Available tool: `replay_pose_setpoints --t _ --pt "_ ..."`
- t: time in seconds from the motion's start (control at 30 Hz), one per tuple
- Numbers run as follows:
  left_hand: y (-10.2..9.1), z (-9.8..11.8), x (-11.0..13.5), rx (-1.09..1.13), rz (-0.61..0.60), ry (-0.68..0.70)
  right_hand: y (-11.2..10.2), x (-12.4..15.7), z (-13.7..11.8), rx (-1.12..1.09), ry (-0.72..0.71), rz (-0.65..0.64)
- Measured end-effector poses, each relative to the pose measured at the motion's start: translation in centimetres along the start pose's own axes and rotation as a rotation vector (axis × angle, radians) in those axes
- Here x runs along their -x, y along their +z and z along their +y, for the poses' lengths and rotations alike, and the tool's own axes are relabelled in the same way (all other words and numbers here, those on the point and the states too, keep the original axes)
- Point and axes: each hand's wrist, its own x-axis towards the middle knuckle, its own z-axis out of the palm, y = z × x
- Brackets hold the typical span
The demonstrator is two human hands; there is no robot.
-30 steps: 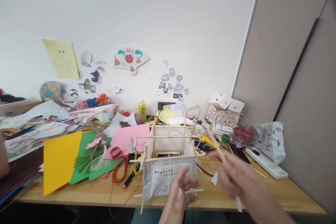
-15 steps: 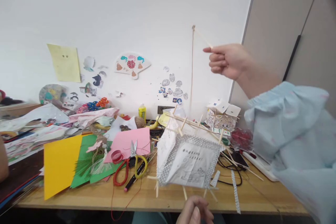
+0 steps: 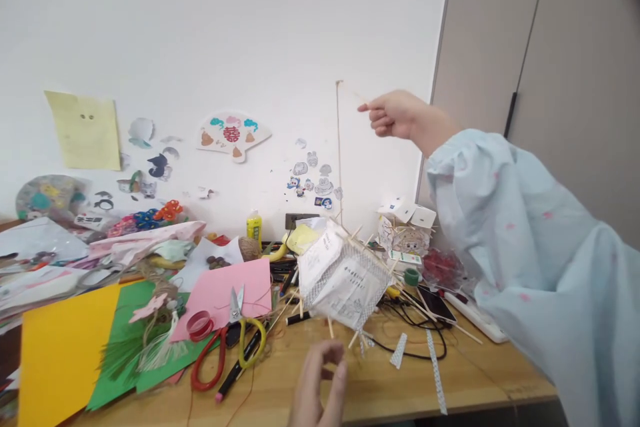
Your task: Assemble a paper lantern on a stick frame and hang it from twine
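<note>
My right hand [image 3: 395,113] is raised high in front of the wall, pinched shut on a thin wooden stick [image 3: 350,89]. A string [image 3: 339,147] drops from the stick's tip to a stick-and-paper lantern [image 3: 345,277], which hangs tilted just above the wooden table [image 3: 380,387]. My left hand [image 3: 317,387] is low at the table's near edge, just below the lantern. Its fingers are loosely apart, holding nothing and apart from the lantern.
Yellow-handled scissors [image 3: 240,330], red scissors, pink paper [image 3: 220,290], green and yellow sheets [image 3: 55,347] cover the left of the table. A glue bottle [image 3: 254,227], a phone [image 3: 435,303], cables and a white power strip lie behind. Grey cabinet doors [image 3: 550,80] stand at right.
The lantern stood on the table with both hands at it. My right hand then rose with the stick and string, lifting the lantern clear, and my left hand dropped below it.
</note>
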Motion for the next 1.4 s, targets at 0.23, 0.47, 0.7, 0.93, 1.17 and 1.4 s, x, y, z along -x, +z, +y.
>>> replay_pose_setpoints --t 0.23,0.47,0.7,0.93,1.17,1.4 --pt "-2.5 2.2 -7.1 -0.650 0.199 0.467 0.5 1.0 3.3 -0.016 -0.025 -0.150" --pt "-3.1 -1.3 -10.3 -0.957 0.279 0.483 -1.1 3.6 5.5 0.021 -0.019 -0.214" --pt "-4.9 -2.3 -11.2 -1.160 0.327 0.452 -7.2 5.4 12.8 0.011 0.208 -0.094" --pt "-4.9 -2.6 -11.0 -1.233 0.370 0.426 -11.0 8.8 18.2 -0.015 0.382 -0.028" --pt "-4.5 -2.3 -11.1 -1.280 0.381 0.396 -14.5 11.9 23.1 -0.007 0.498 0.018" --pt "-5.5 -0.9 -10.4 -1.317 0.336 0.383 -14.4 15.4 27.6 0.084 0.559 0.029"
